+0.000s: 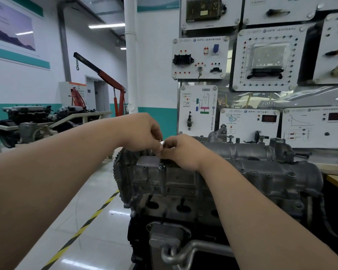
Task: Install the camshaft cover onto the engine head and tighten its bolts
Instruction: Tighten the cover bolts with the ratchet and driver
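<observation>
Both hands meet above the camshaft cover [242, 168]; left hand [142, 131] and right hand [183, 151] pinch a small metal bolt [161, 141].

Head camera faces forward-down, close over the engine [271, 168].

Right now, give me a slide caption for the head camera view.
Left hand and right hand pinch a small bolt above the cover on the engine.
</observation>
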### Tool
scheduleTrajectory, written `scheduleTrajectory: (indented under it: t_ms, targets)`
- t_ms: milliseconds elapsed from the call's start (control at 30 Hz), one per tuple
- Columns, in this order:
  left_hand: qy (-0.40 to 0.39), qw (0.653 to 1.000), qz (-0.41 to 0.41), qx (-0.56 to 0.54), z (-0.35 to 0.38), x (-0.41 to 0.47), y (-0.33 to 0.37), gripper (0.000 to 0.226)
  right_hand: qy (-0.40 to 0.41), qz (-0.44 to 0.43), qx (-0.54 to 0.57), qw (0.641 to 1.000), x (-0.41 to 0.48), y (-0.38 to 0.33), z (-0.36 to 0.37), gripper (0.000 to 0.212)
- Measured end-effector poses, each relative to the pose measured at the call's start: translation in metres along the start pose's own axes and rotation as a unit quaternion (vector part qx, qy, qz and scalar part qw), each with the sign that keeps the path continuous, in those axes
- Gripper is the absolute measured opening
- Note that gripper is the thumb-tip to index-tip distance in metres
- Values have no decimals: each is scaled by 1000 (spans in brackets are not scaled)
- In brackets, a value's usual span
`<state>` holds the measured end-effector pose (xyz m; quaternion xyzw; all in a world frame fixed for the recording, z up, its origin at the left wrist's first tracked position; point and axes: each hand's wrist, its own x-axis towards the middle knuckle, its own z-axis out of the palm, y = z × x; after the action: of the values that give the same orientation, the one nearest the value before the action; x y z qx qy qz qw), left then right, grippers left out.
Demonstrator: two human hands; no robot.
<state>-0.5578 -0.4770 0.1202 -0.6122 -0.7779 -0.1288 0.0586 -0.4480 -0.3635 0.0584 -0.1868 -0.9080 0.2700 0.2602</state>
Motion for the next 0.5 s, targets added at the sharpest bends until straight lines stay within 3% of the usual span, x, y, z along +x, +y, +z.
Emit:
scheduleTrajectory:
  t_ms: [167, 267, 333, 500]
  targets:
    - [-8, 998, -28, 57, 1, 0, -2, 33, 8, -2, -4, 1000, 0, 0, 2, 28]
    - [-16, 993, -59, 105, 2, 5, 5, 50, 6, 0, 2, 1000, -1, -1, 2, 20]
    - [-17, 991, -78, 111, 6, 9, 12, 56, 12, -3, 0, 1000, -1, -1, 2, 25]
    - [-16, 991, -77, 110, 8, 11, 16, 50, 15, -3, 1, 1000, 0, 2, 2, 28]
